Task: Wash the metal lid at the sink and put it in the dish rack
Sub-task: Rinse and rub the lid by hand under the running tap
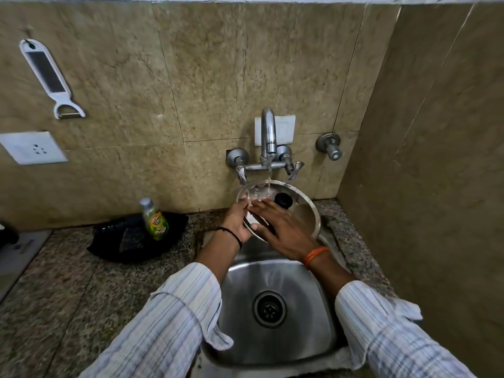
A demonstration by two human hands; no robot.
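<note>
Beige marble-tiled walls (191,77), speckled granite counter (68,282), white wall socket (32,147)

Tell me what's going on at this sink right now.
A person is rinsing a round metal lid with a black knob under the running chrome wall tap, over the steel sink. The left hand grips the lid's near-left rim, while the right hand lies flat with straight fingers on its face. A green dish soap bottle stands in a black tray to the left.

Metal lid (302,211) under running tap (268,135), left hand (237,223) gripping rim — right hand (283,227) flat on it
</note>
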